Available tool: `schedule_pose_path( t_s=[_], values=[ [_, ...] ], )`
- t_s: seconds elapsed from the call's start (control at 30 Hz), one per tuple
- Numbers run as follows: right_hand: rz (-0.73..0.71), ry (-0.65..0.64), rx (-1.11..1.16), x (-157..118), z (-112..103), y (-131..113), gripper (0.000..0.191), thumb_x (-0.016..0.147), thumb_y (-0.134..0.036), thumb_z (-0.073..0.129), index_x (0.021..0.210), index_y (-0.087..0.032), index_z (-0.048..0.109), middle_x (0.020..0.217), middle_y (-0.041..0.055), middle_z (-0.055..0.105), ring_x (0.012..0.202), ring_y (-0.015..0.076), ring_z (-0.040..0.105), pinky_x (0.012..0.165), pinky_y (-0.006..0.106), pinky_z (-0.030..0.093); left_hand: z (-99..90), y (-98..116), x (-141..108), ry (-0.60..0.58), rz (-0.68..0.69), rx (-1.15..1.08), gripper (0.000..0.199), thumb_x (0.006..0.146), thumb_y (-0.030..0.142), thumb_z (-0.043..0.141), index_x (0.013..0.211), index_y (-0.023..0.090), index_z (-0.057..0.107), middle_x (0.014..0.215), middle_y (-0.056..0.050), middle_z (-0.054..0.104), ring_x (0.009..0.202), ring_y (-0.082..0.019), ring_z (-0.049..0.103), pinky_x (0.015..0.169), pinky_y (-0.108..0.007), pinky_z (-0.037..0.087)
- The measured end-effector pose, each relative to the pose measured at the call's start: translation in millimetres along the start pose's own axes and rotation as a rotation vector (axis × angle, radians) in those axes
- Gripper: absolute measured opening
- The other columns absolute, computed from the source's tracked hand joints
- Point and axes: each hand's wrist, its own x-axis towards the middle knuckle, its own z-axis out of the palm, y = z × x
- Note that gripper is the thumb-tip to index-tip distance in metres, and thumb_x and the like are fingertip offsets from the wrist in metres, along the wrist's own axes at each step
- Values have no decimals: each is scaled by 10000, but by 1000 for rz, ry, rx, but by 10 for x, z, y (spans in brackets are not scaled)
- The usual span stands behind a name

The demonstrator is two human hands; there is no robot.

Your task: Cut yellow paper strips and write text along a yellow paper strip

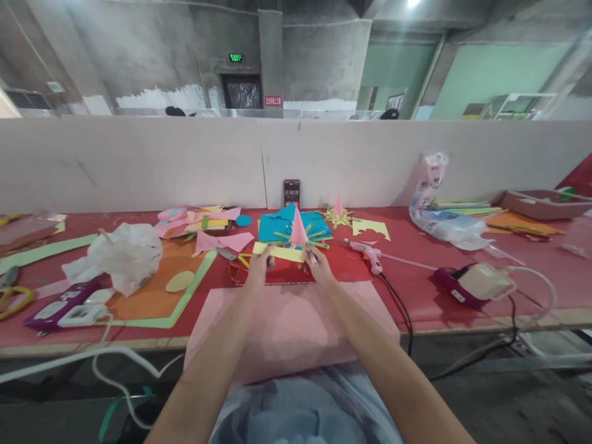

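While your L hand [259,265] & R hand [320,265] hold yellow strip [283,253], fingers clamped nr its ends, pink cone [298,230] behind, glue gun [371,255] to R

there are two hands, a left hand [259,265] and a right hand [319,265], one yellow paper strip [280,252], two pink cones [298,230], one phone [291,193], one pink glue gun [369,253], two purple power strips [62,306], one loose blue disc [243,220], one pale yellow oval [179,282], one crumpled white bundle [126,254], and one tray [536,208].
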Motion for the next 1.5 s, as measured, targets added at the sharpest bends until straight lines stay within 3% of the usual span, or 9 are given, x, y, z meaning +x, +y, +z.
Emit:
schedule_pose_path(
  t_s=[0.17, 0.33, 0.5, 0.67, 0.8, 1.0, 1.17, 1.5],
  values=[
    [11, 37, 8, 3, 13, -1, 265, 778, -474, 528, 751, -227, 433, 517, -39, 517, 398, 122, 496, 371, 233, 347, -9, 30, -12, 66, -33, -96, 297, 669, 371, 678, 554, 173, 488, 334, 84, 365, 350, -47, 342, 400, -195, 277],
    [24, 39, 1, 7, 13, 31, 239, 787, -455, 518, 764, -228, 446, 506, -41, 528, 370, 115, 472, 370, 230, 332, -26, 29, -4, 115, -11, -116, 337, 682, 362, 644, 535, 201, 387, 350, 87, 369, 362, -49, 344, 407, -187, 288],
    [63, 92, -25, 23, -12, 37, 238, 772, -455, 528, 748, -230, 456, 465, -39, 525, 360, 129, 462, 368, 241, 316, -65, -42, 44, 146, 22, 47, 277, 719, 421, 578, 595, 203, 461, 367, 77, 422, 363, -75, 383, 417, -204, 307],
    [56, 163, -24, 25, -33, -32, 234, 766, -450, 533, 728, -232, 456, 463, -30, 531, 355, 132, 453, 378, 263, 334, -23, -88, -2, -17, 63, 408, 430, 744, 463, 570, 427, 185, 479, 359, 24, 475, 380, -95, 445, 457, -227, 337],
    [66, 212, -4, 34, -29, -31, 237, 756, -458, 546, 748, -232, 473, 468, -35, 512, 355, 136, 454, 364, 271, 331, 26, -83, -53, -89, 76, 518, 439, 723, 459, 607, 392, 183, 524, 356, 11, 497, 385, -108, 451, 465, -235, 333],
    [19, 165, -28, 42, -15, 61, 290, 734, -510, 576, 734, -246, 455, 466, -63, 363, 443, 167, 537, 342, 263, 346, 20, -56, -46, 19, 87, 564, 291, 664, 407, 678, 491, 181, 616, 429, -4, 576, 422, -134, 491, 477, -240, 348],
    [-28, 107, -61, 24, -13, 41, 291, 746, -510, 570, 737, -245, 451, 462, -65, 383, 399, 147, 491, 358, 270, 362, 13, -6, -61, 124, 128, 591, 231, 623, 376, 721, 522, 187, 634, 455, -10, 596, 494, -167, 541, 523, -250, 362],
    [-35, 117, -20, 32, -25, 52, 286, 754, -475, 583, 690, -249, 421, 462, -69, 364, 397, 151, 500, 349, 268, 333, 6, 3, -77, 149, 182, 660, 254, 653, 424, 699, 583, 187, 645, 555, -25, 639, 597, -189, 586, 609, -266, 396]
  ],
)
